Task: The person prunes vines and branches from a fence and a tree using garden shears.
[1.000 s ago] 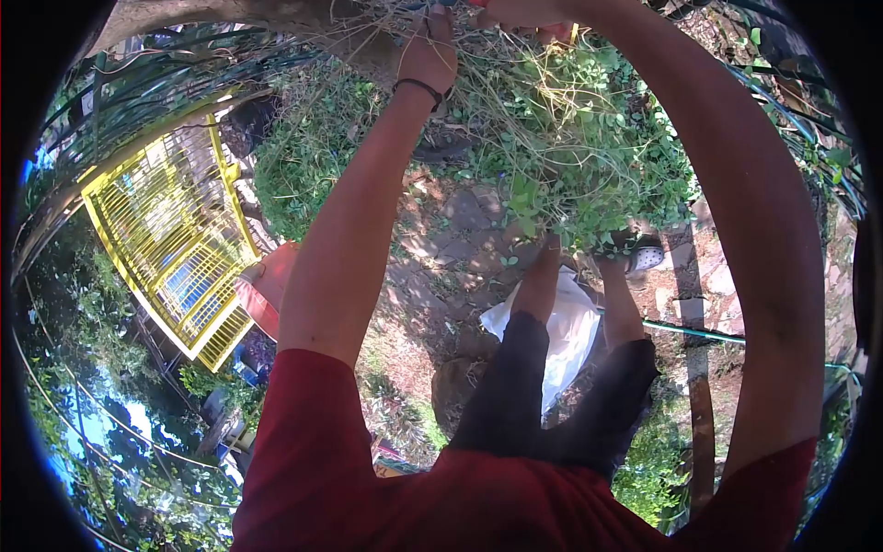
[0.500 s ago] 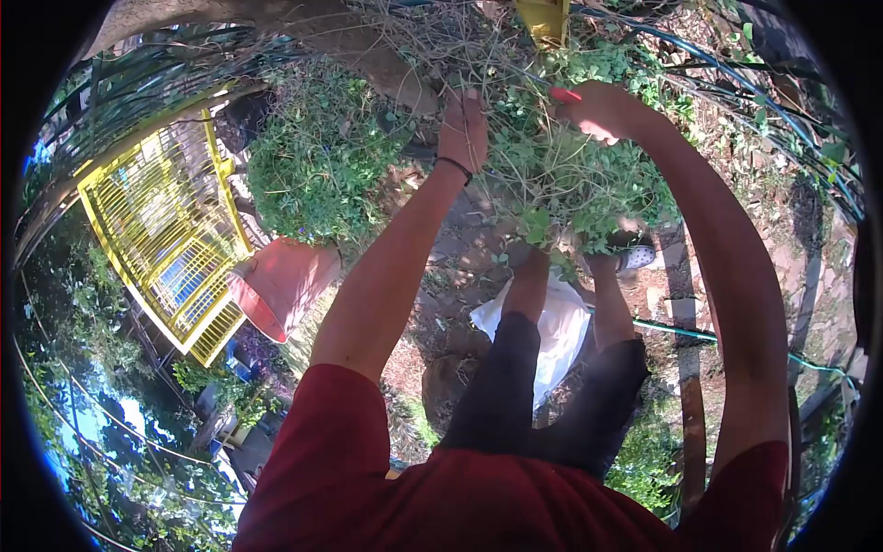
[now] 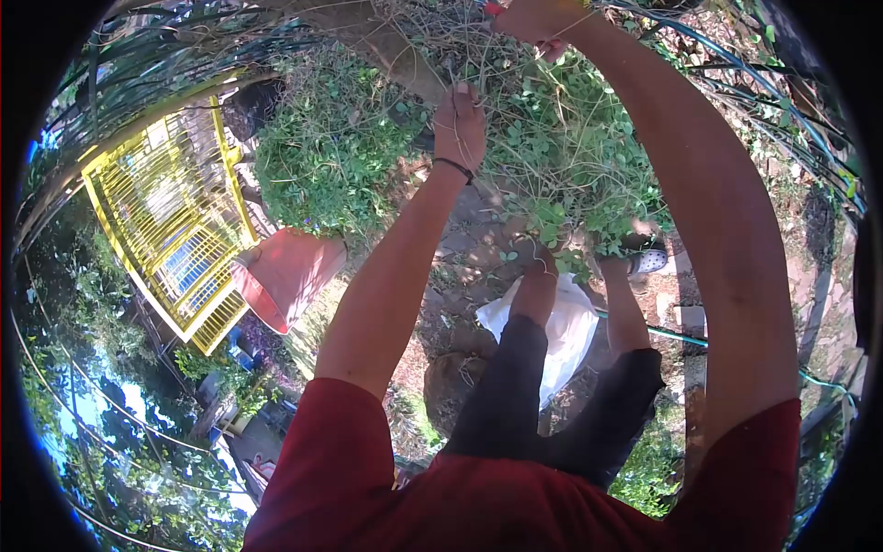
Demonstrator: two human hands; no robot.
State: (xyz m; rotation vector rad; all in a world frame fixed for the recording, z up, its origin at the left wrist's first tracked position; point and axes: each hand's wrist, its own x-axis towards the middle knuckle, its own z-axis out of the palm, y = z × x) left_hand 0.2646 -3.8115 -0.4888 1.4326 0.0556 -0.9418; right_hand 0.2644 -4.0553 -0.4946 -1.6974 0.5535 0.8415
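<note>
My left hand (image 3: 460,124), a dark band on its wrist, is closed around thin vine stems in front of a thick branch (image 3: 391,51). My right hand (image 3: 541,20) is at the top edge of the view, its fingers wrapped round a red-handled tool (image 3: 495,9). Only a bit of the red handle shows, and the working end cannot be made out. Tangled green vines (image 3: 570,138) with dry, pale stems hang below and between the hands, reaching down to my legs.
A yellow metal cage (image 3: 170,216) stands at the left beside a faded red bucket-like container (image 3: 294,271). Leafy plants (image 3: 317,156) grow near it. White sheeting (image 3: 566,336) lies between my legs. A green hose (image 3: 676,336) crosses the ground at right.
My right hand has moved up and to the left with the red-handled tool. The left hand stays in nearly the same place. The yellow bar at the top has left the view.
</note>
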